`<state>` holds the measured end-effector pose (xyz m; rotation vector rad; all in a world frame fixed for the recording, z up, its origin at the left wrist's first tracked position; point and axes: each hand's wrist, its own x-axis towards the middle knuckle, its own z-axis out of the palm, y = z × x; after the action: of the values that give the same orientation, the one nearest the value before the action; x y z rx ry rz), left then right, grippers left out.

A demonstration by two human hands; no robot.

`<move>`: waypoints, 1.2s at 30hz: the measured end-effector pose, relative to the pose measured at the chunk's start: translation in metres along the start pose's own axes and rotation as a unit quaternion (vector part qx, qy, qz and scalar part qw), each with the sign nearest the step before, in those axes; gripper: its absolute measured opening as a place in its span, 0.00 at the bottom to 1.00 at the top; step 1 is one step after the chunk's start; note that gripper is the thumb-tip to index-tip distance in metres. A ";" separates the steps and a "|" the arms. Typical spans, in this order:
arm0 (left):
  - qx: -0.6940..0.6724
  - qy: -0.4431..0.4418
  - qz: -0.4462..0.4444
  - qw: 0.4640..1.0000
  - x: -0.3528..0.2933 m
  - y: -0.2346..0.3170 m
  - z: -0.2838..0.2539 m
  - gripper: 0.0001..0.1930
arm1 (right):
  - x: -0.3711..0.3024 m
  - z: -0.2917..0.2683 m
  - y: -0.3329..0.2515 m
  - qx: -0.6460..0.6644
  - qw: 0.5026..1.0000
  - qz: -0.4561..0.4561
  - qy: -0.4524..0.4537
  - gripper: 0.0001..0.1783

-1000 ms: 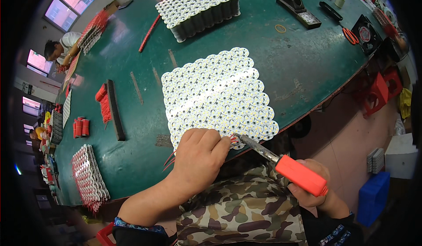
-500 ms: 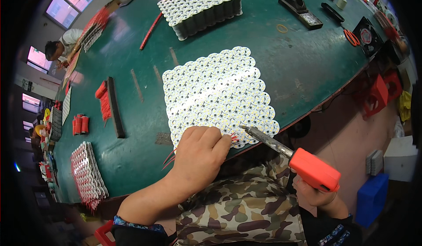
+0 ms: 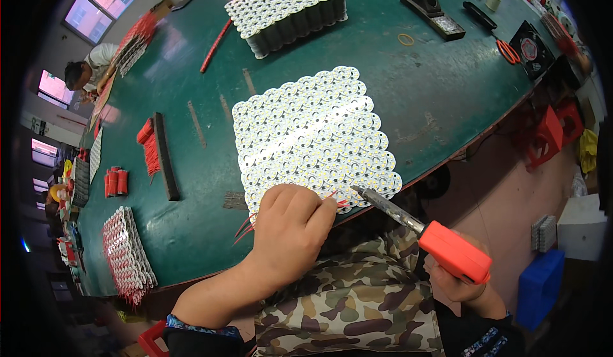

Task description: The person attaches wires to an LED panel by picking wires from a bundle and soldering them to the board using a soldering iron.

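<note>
Diagonally, soldering iron (image 3: 426, 232) pointing upper-left, right fingers (image 3: 440, 277) clamped round it, left fingers (image 3: 322, 218) pinching wires (image 3: 343, 202)

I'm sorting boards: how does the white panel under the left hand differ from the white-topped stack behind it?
The panel lies thin and flat; the stack stands tall, with dark sides. The left hand is over the panel's near edge; no hand touches the stack. Both have white, scalloped tops.
</note>
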<state>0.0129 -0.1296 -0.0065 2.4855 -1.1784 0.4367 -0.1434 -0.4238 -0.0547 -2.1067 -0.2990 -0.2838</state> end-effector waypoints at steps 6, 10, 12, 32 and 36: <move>0.019 -0.011 0.014 1.000 -0.001 0.002 0.006 0.12 | 0.009 0.012 -0.014 0.054 0.997 0.031 0.053 0.09; 0.027 -0.022 0.015 0.999 -0.001 0.001 0.006 0.12 | 0.012 0.008 -0.011 0.019 0.999 -0.015 0.033 0.15; 0.027 -0.025 0.014 0.999 -0.001 0.001 0.005 0.12 | 0.014 0.004 -0.007 0.009 0.999 -0.049 0.022 0.25; 0.034 -0.014 -0.004 0.999 -0.003 0.004 0.005 0.11 | 0.011 0.003 -0.018 0.015 0.999 0.016 0.048 0.14; 0.046 -0.017 -0.001 0.999 -0.003 0.004 0.006 0.10 | 0.011 0.003 -0.018 0.003 0.999 0.023 0.035 0.12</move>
<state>0.0083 -0.1326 -0.0128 2.5820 -1.1941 0.4600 -0.1384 -0.4113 -0.0384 -2.0899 -0.2085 -0.3287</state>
